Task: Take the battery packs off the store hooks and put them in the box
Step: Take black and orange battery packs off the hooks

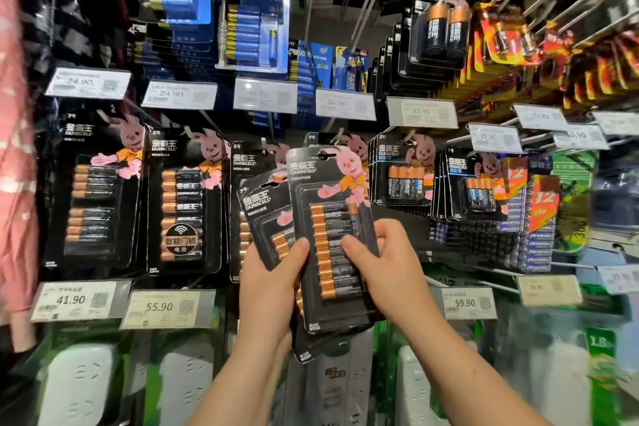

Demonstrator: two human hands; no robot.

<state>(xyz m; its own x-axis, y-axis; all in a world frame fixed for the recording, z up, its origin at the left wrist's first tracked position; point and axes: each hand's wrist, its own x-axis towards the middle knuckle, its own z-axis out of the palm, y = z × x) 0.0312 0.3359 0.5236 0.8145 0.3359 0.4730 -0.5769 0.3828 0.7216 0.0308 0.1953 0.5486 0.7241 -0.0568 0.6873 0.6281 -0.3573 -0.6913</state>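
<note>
Already off the hooks, two Duracell battery packs (332, 235) sit fanned between both hands: left hand (276, 287) grips their lower left, right hand (387, 266) pinches the front pack. No box shows; many hanging packs (186, 201) remain.

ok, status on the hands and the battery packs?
Left hand grips the rear battery pack. Right hand pinches the front battery pack. Both off the hooks. No box in view.
</note>
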